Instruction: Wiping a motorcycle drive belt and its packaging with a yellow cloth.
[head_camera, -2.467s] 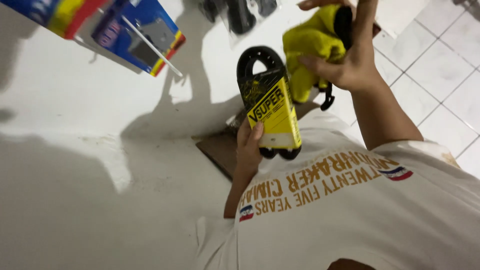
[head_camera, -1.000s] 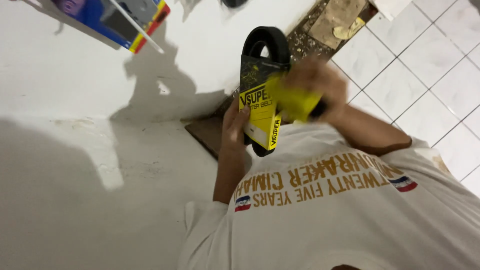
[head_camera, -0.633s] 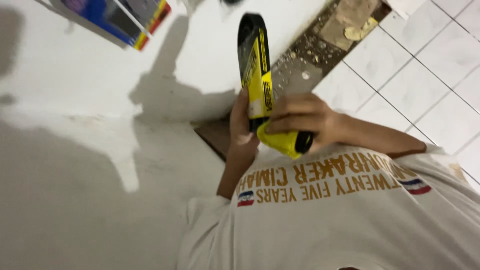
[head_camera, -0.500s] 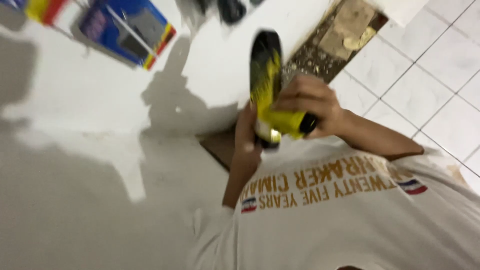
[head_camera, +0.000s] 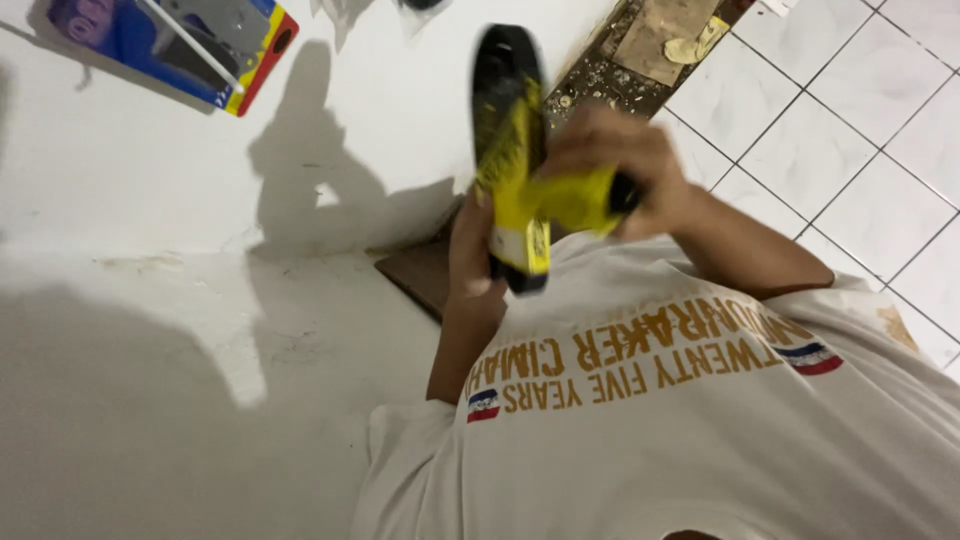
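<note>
Belt: a black loop in a yellow sleeve, held upright in front of the chest, edge-on to the camera (blurred, so detail is lost). The top of the loop is seen against the white wall.
Left hand: placed at the lower end of the belt, from behind and below; the thumb is laid up along the sleeve's edge. Whether the other fingers are curled or spread cannot be told, as they are hidden behind the sleeve.
Right hand: raised just right of the belt, fingers curled and pressed together around a yellow cloth.
Cloth: pressed against the side of the sleeve, at its lower half (touching).
Shirt: white, with gold lettering across the chest; it fills the lower right of the view.
Board: a brown flat piece seen below the hands, near the wall's foot.
Packet: blue, with a red and yellow edge, hung on the wall at upper left, well apart from the hands.
Floor: white tiles at right; a strip of debris is seen along the wall at the top.
</note>
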